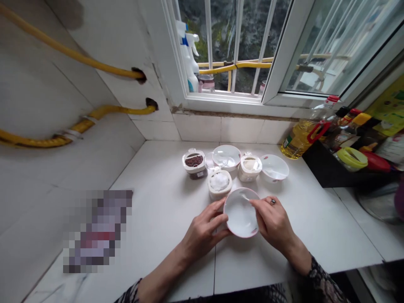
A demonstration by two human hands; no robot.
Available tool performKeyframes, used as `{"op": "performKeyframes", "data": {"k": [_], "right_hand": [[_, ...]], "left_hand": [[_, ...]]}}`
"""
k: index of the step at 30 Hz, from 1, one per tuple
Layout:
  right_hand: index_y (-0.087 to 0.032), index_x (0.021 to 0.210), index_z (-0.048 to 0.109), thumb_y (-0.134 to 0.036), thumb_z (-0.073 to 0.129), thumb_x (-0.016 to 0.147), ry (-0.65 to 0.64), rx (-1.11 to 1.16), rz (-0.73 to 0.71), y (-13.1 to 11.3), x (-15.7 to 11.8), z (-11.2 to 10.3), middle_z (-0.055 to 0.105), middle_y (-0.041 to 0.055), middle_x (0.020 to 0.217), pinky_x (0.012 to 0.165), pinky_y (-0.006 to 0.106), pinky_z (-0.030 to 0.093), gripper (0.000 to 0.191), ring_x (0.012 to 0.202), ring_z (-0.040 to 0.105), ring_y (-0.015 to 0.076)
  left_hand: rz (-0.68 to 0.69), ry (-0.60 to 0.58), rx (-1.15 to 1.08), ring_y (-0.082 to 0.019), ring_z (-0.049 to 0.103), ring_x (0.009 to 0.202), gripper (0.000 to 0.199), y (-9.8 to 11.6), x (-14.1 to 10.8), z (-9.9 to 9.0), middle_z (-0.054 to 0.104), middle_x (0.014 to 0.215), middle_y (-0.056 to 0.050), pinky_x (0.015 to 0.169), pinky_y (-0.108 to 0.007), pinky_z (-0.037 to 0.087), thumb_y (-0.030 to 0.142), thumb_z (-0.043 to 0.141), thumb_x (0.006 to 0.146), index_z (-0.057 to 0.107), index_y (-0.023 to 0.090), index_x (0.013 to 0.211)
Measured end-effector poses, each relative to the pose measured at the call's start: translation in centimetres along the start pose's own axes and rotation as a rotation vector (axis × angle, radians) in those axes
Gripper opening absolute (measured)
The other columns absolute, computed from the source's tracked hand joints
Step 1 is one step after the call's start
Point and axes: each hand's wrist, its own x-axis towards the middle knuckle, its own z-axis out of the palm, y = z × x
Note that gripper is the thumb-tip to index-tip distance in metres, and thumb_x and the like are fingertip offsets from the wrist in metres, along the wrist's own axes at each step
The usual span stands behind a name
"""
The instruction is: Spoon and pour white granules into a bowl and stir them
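My left hand grips the left side of a white bowl with a pink rim, tilted towards me. Inside the bowl's far side, my right hand pinches a small pale spoon; most of it is hidden by the fingers. Just beyond the bowl stands a jar of white granules. Behind it are a jar of dark reddish-brown grains and a jar of off-white powder. Two more white bowls sit at the back, one in the middle and one at the right.
An oil bottle and a black rack of condiments stand at the right. A blurred-out item lies on the left of the white tiled counter. Spray bottles stand at the barred window; yellow pipes run along the left wall.
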Motion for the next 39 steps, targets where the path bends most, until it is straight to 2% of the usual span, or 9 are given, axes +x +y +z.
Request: {"op": "performKeyframes", "data": {"k": [6, 11, 13, 17, 22, 28, 32, 36, 39], "right_hand": [[-0.015, 0.103, 0.061, 0.001, 0.042, 0.085, -0.292, 0.283, -0.058, -0.9, 0.5, -1.6, 0.069, 0.0057, 0.076, 0.073, 0.034, 0.049, 0.031, 0.072, 0.058, 0.0188], [-0.013, 0.113, 0.060, 0.005, 0.040, 0.087, -0.147, -0.066, -0.189, 0.6, 0.8, -3.1, 0.074, 0.0105, 0.089, 0.072, 0.036, 0.047, 0.038, 0.075, 0.060, 0.0204], [-0.013, 0.112, 0.060, 0.005, 0.039, 0.087, -0.162, -0.133, -0.187, 0.8, 0.5, -3.5, 0.074, 0.0101, 0.088, 0.072, 0.037, 0.047, 0.038, 0.073, 0.059, 0.0200], [-0.014, 0.106, 0.062, 0.004, 0.039, 0.086, -0.312, 0.008, -0.072, -0.1, -0.5, -4.5, 0.069, 0.0053, 0.074, 0.069, 0.035, 0.047, 0.036, 0.063, 0.054, 0.0171], [-0.012, 0.112, 0.062, 0.002, 0.043, 0.087, -0.185, -0.130, -0.041, -1.2, -1.3, -5.0, 0.069, 0.0079, 0.078, 0.071, 0.037, 0.047, 0.035, 0.066, 0.054, 0.0192], [-0.013, 0.109, 0.061, 0.000, 0.045, 0.088, -0.195, -0.048, 0.041, -1.8, -1.6, -4.6, 0.062, 0.0032, 0.067, 0.066, 0.034, 0.045, 0.029, 0.060, 0.050, 0.0177], [-0.013, 0.110, 0.061, -0.001, 0.047, 0.088, -0.136, -0.172, 0.046, -1.9, -1.5, -4.6, 0.064, 0.0045, 0.069, 0.069, 0.037, 0.045, 0.029, 0.061, 0.051, 0.0187], [-0.017, 0.104, 0.062, -0.002, 0.044, 0.089, -0.243, 0.080, 0.135, -2.9, -1.6, -4.5, 0.064, 0.0024, 0.067, 0.066, 0.034, 0.045, 0.028, 0.059, 0.052, 0.0171], [-0.017, 0.107, 0.061, 0.000, 0.043, 0.089, -0.179, 0.171, 0.171, -3.4, -1.5, -3.9, 0.068, 0.0044, 0.074, 0.064, 0.033, 0.046, 0.031, 0.063, 0.055, 0.0181]], "left_hand": [[-0.001, -0.004, 0.008, -0.028, 0.063, 0.122, 0.013, -0.1, -0.2, 0.1, 0.063, 0.131, -0.020, 0.089, -0.038, 0.062, 0.022, 0.067, 0.089, 0.063, 0.017, 0.101], [0.065, 0.011, 0.055, -0.029, 0.060, 0.125, 0.008, 0.3, 0.0, 0.0, 0.061, 0.132, -0.022, 0.088, -0.035, 0.063, 0.021, 0.065, 0.091, 0.061, 0.015, 0.095], [0.082, 0.009, 0.079, -0.029, 0.059, 0.126, 0.007, 0.5, 0.1, 0.0, 0.060, 0.133, -0.021, 0.088, -0.036, 0.063, 0.021, 0.064, 0.092, 0.060, 0.015, 0.095], [0.107, 0.001, 0.093, -0.029, 0.058, 0.127, 0.007, 0.7, 0.0, -0.2, 0.058, 0.136, -0.020, 0.090, -0.039, 0.062, 0.022, 0.061, 0.095, 0.060, 0.016, 0.097], [0.139, -0.010, 0.120, -0.030, 0.058, 0.128, 0.006, 0.7, -0.1, -0.3, 0.056, 0.138, -0.020, 0.091, -0.039, 0.062, 0.019, 0.062, 0.093, 0.060, 0.015, 0.096], [0.187, -0.023, 0.152, -0.030, 0.059, 0.127, 0.007, 0.9, 0.0, -0.5, 0.053, 0.143, -0.019, 0.093, -0.041, 0.062, 0.019, 0.064, 0.092, 0.060, 0.015, 0.096], [0.210, -0.019, 0.180, -0.031, 0.058, 0.128, 0.008, 0.9, 0.0, -0.5, 0.051, 0.146, -0.019, 0.093, -0.042, 0.062, 0.018, 0.063, 0.092, 0.060, 0.015, 0.098], [0.213, -0.013, 0.162, -0.031, 0.057, 0.129, 0.009, 0.7, -0.2, -0.5, 0.052, 0.146, -0.018, 0.093, -0.042, 0.062, 0.018, 0.063, 0.092, 0.060, 0.016, 0.100], [0.202, -0.007, 0.142, -0.031, 0.057, 0.128, 0.009, 0.7, -0.2, -0.4, 0.053, 0.144, -0.019, 0.094, -0.042, 0.062, 0.018, 0.064, 0.092, 0.060, 0.015, 0.100]]}}
